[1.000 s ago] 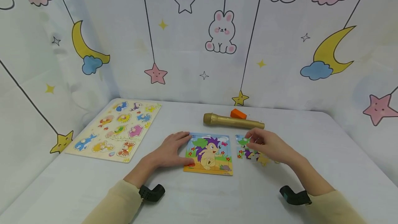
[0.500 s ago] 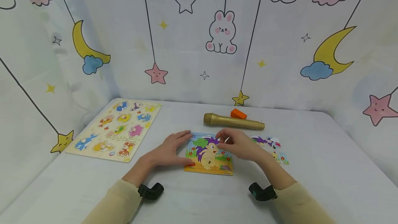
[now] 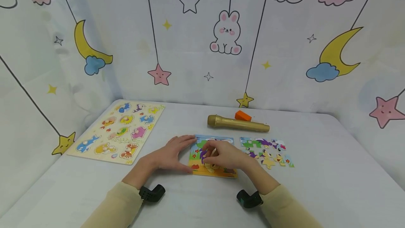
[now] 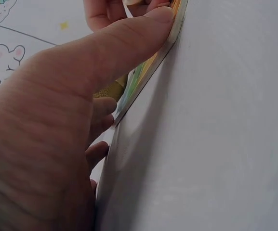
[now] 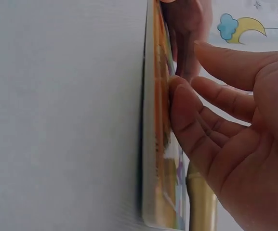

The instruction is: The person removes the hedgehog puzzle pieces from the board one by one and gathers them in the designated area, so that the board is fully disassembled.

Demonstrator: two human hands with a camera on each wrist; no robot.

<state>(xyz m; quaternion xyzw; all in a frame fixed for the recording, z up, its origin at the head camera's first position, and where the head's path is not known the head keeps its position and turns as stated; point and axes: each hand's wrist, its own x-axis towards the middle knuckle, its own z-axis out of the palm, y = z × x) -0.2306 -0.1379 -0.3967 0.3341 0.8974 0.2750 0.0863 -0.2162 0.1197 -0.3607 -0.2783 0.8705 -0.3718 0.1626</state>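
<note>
A square hedgehog puzzle board (image 3: 227, 173) lies flat on the table between the hands. My left hand (image 3: 169, 154) rests along its left side with fingers spread: the thumb touches the near left edge (image 4: 178, 29) and the fingertips reach the far left corner. My right hand (image 3: 226, 154) is over the middle of the board, fingers bent. In the right wrist view a fingertip (image 5: 179, 96) touches the board while the thumb (image 5: 230, 62) stays apart; no piece shows between them. Right of the board lie several loose jigsaw pieces (image 3: 269, 157).
A gold toy microphone (image 3: 238, 124) lies behind the board, with an orange block (image 3: 243, 115) just past it. A larger board of sea-animal shapes (image 3: 118, 129) occupies the table's left. Printed cloth hangs at the back and sides.
My right hand has moved left from the loose pieces, across the board's right side, to its middle, uncovering the pieces. The left hand has stayed at the board's left edge.
</note>
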